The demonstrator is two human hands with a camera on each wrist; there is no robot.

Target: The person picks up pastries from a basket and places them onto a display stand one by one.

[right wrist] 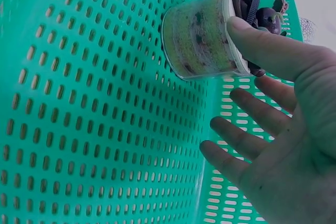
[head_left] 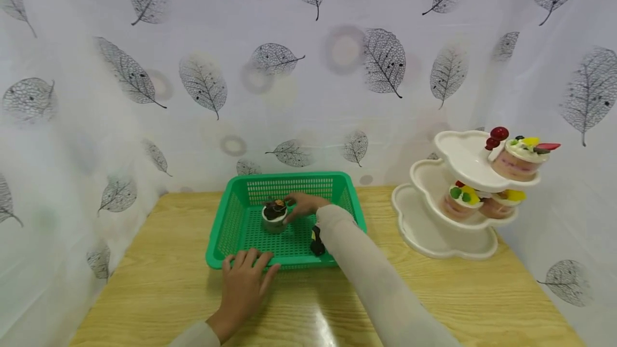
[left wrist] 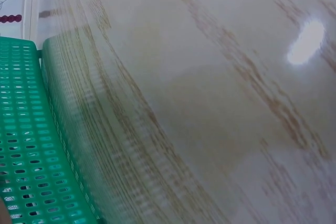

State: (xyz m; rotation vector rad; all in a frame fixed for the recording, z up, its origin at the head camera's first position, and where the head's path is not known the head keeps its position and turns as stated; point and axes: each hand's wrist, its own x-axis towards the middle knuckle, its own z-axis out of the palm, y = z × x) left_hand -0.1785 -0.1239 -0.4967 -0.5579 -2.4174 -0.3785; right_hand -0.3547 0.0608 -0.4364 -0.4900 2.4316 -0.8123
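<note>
Dessert cup (head_left: 275, 217) stands upright on the floor of the green basket (head_left: 231, 229), toward the far side; dark topping on it, details too small to make out from the head view. Right hand (head_left: 305, 205) is beside the cup; in the wrist view the thumb (right wrist: 262, 45) touches the cup's (right wrist: 202, 38) rim while the other fingers (right wrist: 247, 135) are spread and off it, so no grasp. Small black object (head_left: 317, 241) by the right sleeve is partly hidden; cannot identify it. Left hand (head_left: 245, 283) lies flat on the wooden table (head_left: 168, 283), fingers straight, fingertips at the basket's near rim; the left wrist view shows only basket (left wrist: 31, 156) edge and table, blurred. Tiered white stand (head_left: 448, 229) with more cups is at the right, well apart.
</note>
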